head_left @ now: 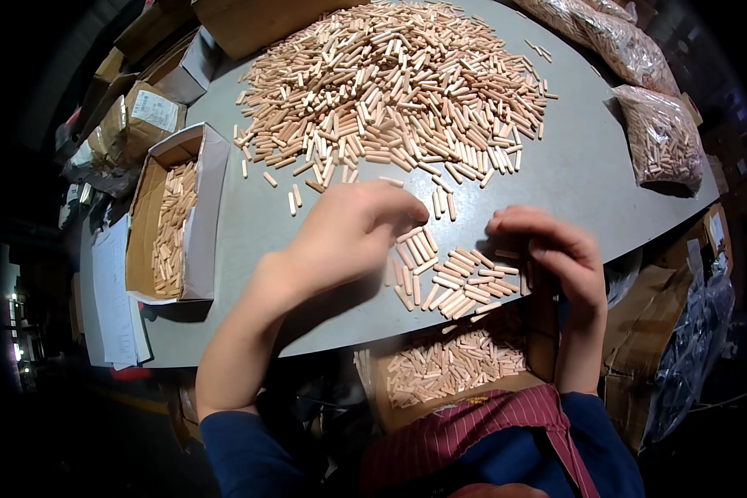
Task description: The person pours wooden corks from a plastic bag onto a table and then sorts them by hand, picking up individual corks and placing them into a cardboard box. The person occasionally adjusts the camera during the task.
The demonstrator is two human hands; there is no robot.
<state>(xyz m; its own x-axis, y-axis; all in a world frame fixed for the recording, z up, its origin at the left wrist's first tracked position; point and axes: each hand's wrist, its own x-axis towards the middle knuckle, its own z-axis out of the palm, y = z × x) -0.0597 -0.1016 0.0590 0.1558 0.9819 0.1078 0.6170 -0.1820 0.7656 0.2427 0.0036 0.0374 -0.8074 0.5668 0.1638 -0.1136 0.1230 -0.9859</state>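
Observation:
Short wooden dowels lie in a small cluster (465,282) near the table's front edge, between my two hands. My left hand (361,220) hovers at the cluster's far left side, palm turned in and fingers bent over the nearest dowels. No dowel shows in its grasp, though the fingers partly hide its underside. At the cluster's right, my right hand (556,249) has curved fingers reaching left, with the thumb apart. Just below the table edge, an open cardboard box (544,340) holds many similar dowels. A few dowels lie at the edge above it.
A large dowel heap (390,83) covers the table's far middle. To the left stand a white-sided box (203,216) part-filled with dowels and paper sheets (114,290). Clear plastic bags of dowels, one nearest me (660,141), line the right edge. Cardboard (651,324) leans below right.

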